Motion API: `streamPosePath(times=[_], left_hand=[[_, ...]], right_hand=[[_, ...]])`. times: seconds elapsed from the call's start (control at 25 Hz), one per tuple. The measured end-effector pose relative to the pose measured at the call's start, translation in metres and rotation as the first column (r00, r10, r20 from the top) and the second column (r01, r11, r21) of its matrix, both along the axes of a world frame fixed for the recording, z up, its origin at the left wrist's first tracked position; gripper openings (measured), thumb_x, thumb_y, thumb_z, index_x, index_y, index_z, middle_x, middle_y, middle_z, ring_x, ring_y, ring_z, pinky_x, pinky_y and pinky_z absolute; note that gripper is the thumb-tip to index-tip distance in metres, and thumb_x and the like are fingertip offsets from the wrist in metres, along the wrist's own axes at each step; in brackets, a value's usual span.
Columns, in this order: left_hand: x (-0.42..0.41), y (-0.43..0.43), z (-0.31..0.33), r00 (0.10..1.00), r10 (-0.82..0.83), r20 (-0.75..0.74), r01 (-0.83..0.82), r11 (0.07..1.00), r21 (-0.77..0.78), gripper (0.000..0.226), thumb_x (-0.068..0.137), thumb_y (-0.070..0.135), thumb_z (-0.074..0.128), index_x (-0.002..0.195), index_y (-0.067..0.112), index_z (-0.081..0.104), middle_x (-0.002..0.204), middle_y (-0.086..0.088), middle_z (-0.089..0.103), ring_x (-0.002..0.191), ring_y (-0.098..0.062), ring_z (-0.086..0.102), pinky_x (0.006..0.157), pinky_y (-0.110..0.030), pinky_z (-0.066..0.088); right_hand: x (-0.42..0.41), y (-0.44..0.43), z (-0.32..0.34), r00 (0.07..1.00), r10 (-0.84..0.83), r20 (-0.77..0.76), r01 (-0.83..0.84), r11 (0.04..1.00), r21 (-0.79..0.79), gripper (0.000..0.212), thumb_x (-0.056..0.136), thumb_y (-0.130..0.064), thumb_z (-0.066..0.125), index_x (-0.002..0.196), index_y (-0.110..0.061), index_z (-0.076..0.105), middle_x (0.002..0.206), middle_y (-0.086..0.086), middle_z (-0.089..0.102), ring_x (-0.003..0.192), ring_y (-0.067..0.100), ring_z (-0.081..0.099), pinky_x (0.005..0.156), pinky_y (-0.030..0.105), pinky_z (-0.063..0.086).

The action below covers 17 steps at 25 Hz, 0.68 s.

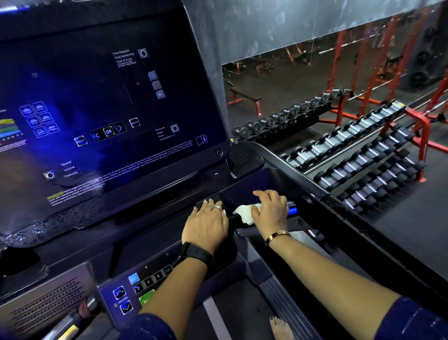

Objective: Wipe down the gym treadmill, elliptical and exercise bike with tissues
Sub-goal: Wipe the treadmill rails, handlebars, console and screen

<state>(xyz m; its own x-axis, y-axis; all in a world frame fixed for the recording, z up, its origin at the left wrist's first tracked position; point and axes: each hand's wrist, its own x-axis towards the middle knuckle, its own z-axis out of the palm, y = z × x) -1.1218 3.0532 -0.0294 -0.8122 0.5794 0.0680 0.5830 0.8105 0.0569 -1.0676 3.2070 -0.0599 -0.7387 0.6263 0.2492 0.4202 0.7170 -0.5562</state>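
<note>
Stands at a treadmill [118, 247], facing its big dark screen [87, 111] with lit buttons and small print. Holds a crumpled white tissue [246, 214] under the right hand [269, 211], fingers curled over it and over the black handlebar [292, 209] below the screen's right corner; tissue bulging out on the thumb side, touching the bar. Lays the left hand [206, 226] flat just beside, fingers straight and close together, tips on the ledge under the screen, gripping nothing. Wears a ring [217, 208] and a black watch [195, 253] on the left, a thin bracelet [277, 235] on the right wrist, dark blue sleeves [148, 335] pushed up both forearms. Keeps a keypad [135, 289] of numbers and arrow keys at lower left, partly hidden behind the left forearm. Shows one bare foot [282, 331] at the bottom edge, near the ribbed side rail. Looks out on the right over tiered racks of dumbbells [358, 164], red frames and a bench [245, 97] on a dark floor.
</note>
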Motion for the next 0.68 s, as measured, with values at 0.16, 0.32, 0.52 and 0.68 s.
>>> streamPosePath(times=[0.16, 0.32, 0.52, 0.68], left_hand=[[-0.003, 0.0, -0.001, 1.0, -0.007, -0.016, 0.007, 1.0, -0.021, 0.049, 0.104, 0.031, 0.022, 0.149, 0.017, 0.035, 0.156, -0.007, 0.035, 0.147, -0.017, 0.024, 0.12, -0.036, 0.02], [-0.003, 0.001, -0.003, 1.0, -0.007, -0.026, 0.006, 0.998, -0.056, 0.048, 0.104, 0.03, 0.021, 0.148, 0.016, 0.036, 0.154, -0.006, 0.038, 0.147, -0.017, 0.025, 0.118, -0.037, 0.022], [-0.003, 0.001, -0.004, 1.0, 0.008, -0.012, -0.008, 1.0, -0.01, 0.048, 0.104, 0.031, 0.023, 0.148, 0.018, 0.038, 0.155, -0.005, 0.037, 0.146, -0.016, 0.026, 0.119, -0.036, 0.021], [-0.004, 0.0, -0.005, 1.0, -0.001, -0.003, 0.001, 1.0, -0.005, 0.049, 0.104, 0.031, 0.022, 0.148, 0.017, 0.037, 0.155, -0.006, 0.036, 0.147, -0.016, 0.026, 0.12, -0.036, 0.021]], right_hand=[[-0.011, -0.015, -0.014, 0.94, 0.267, -0.211, -0.202, 0.937, 0.286, 0.03, 0.074, -0.003, 0.058, 0.101, -0.009, 0.071, 0.098, 0.011, 0.069, 0.088, 0.03, 0.064, 0.081, 0.033, 0.047], [-0.008, -0.027, -0.023, 0.825, 0.526, -0.206, -0.443, 0.829, 0.34, 0.018, 0.085, -0.015, 0.053, 0.087, -0.008, 0.069, 0.082, 0.006, 0.069, 0.078, 0.026, 0.065, 0.083, 0.029, 0.04], [0.013, 0.026, -0.043, 0.895, 0.425, -0.138, -0.358, 0.867, 0.347, 0.043, 0.084, -0.027, 0.039, 0.108, -0.008, 0.07, 0.108, 0.005, 0.07, 0.106, 0.022, 0.063, 0.111, 0.039, 0.028], [0.008, 0.039, -0.026, 0.976, 0.205, 0.068, -0.214, 0.961, 0.176, 0.061, 0.088, -0.046, 0.018, 0.087, -0.01, 0.068, 0.081, 0.006, 0.068, 0.087, 0.029, 0.063, 0.114, 0.044, 0.02]])
